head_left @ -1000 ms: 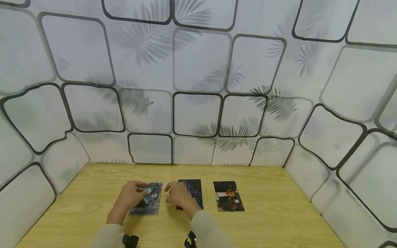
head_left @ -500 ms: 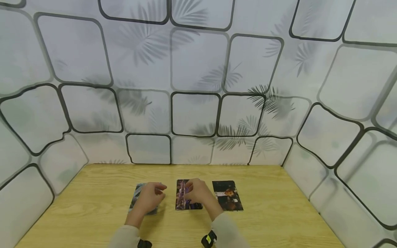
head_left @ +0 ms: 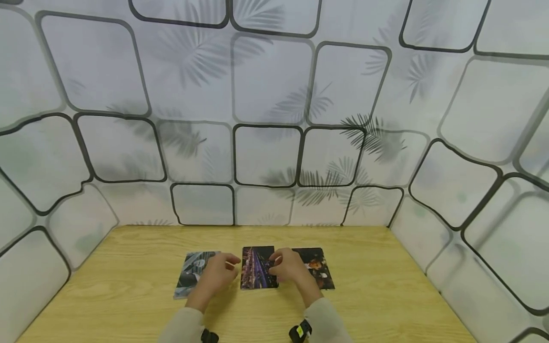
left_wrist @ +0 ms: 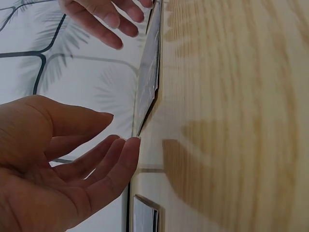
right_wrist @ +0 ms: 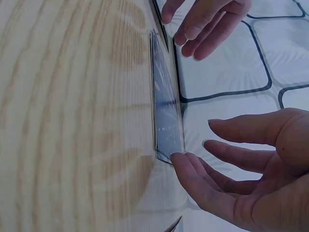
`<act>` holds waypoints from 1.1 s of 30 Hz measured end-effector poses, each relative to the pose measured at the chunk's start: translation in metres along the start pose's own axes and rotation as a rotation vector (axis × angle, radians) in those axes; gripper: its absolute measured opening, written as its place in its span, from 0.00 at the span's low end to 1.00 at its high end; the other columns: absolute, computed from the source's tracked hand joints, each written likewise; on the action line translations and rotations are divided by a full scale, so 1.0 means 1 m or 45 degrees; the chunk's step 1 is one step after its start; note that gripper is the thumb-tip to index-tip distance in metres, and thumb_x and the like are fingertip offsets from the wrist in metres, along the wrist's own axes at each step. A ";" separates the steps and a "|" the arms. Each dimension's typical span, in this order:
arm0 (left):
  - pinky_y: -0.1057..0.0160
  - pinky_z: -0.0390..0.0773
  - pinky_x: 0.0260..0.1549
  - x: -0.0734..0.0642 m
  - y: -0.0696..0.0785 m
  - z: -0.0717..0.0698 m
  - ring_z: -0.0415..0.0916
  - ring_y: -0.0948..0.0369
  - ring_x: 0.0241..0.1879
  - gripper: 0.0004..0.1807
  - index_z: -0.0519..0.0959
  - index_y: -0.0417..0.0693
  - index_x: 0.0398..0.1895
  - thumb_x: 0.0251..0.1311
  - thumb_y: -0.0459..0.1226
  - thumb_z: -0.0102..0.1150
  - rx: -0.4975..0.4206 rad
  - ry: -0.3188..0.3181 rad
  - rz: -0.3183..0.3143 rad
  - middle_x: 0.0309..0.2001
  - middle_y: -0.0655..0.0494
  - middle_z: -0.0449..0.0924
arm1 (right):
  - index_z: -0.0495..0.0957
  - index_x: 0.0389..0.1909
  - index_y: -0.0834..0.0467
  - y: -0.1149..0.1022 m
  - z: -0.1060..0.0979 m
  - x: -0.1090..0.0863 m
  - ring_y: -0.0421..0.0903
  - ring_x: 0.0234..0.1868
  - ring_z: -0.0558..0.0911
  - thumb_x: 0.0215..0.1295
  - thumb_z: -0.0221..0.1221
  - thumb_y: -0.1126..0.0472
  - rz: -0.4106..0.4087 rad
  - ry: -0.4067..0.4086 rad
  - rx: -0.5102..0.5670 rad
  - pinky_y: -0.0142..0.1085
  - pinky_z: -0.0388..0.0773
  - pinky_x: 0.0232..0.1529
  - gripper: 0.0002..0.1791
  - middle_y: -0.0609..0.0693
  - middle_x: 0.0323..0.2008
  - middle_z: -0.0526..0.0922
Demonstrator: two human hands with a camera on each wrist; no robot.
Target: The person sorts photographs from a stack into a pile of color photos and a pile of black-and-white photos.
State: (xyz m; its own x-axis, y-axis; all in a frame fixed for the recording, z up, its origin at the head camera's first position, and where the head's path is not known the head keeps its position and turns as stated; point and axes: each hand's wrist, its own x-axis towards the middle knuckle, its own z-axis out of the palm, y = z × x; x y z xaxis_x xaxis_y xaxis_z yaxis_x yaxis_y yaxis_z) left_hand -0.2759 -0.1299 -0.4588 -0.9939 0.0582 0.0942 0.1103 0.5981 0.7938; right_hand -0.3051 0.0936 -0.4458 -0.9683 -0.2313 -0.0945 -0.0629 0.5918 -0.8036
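Note:
Three photo prints lie in a row on the table. The middle photo [head_left: 257, 267] shows a purple-lit night scene, and in the right wrist view its edge looks like a thin stack. My left hand [head_left: 218, 274] hovers at its left side, partly covering the grey-blue left photo [head_left: 188, 276]. At its right side is my right hand [head_left: 291, 267], which overlaps the dark right photo [head_left: 319, 267]. Thumb and fingers of both hands are apart and loosely bent, holding nothing. Fingertips [left_wrist: 133, 142] of the left hand and fingertips [right_wrist: 176, 158] of the right come right at the middle photo's near corners.
The wooden tabletop [head_left: 377, 305] extends around the photos. A pale patterned curtain [head_left: 266, 157] with dark outlined squares and leaf prints encloses the back and sides. Dark wrist cameras [head_left: 300, 329] sit at both light sleeves.
Both hands have moved right. The left went from over the left photo to beside the middle one; the right crossed the middle photo to its right side. The photos stay put.

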 end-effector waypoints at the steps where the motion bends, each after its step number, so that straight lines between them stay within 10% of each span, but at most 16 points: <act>1: 0.53 0.86 0.38 0.001 0.000 0.001 0.83 0.45 0.48 0.13 0.84 0.35 0.49 0.61 0.24 0.62 0.001 -0.003 0.001 0.49 0.41 0.84 | 0.81 0.55 0.66 0.001 0.000 0.000 0.53 0.38 0.86 0.64 0.67 0.69 0.007 0.001 -0.002 0.44 0.89 0.37 0.18 0.66 0.49 0.82; 23: 0.56 0.87 0.33 0.008 0.001 0.012 0.86 0.50 0.43 0.17 0.83 0.34 0.49 0.54 0.22 0.70 -0.138 -0.053 -0.063 0.44 0.42 0.85 | 0.81 0.55 0.63 0.009 -0.001 0.003 0.55 0.42 0.85 0.64 0.68 0.68 -0.005 0.043 -0.075 0.46 0.86 0.38 0.18 0.64 0.50 0.83; 33: 0.55 0.89 0.36 0.004 0.008 0.010 0.87 0.53 0.41 0.19 0.82 0.33 0.54 0.59 0.23 0.68 -0.373 -0.117 -0.135 0.52 0.34 0.82 | 0.81 0.55 0.62 0.010 -0.011 0.000 0.49 0.36 0.85 0.63 0.68 0.70 -0.013 0.043 0.003 0.42 0.86 0.35 0.19 0.62 0.47 0.84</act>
State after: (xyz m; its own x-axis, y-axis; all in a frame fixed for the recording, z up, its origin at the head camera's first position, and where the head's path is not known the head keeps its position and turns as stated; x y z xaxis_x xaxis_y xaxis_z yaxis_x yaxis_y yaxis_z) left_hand -0.2791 -0.1170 -0.4584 -0.9952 0.0879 -0.0427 -0.0093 0.3501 0.9367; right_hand -0.3085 0.1080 -0.4469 -0.9752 -0.2110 -0.0666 -0.0721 0.5877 -0.8059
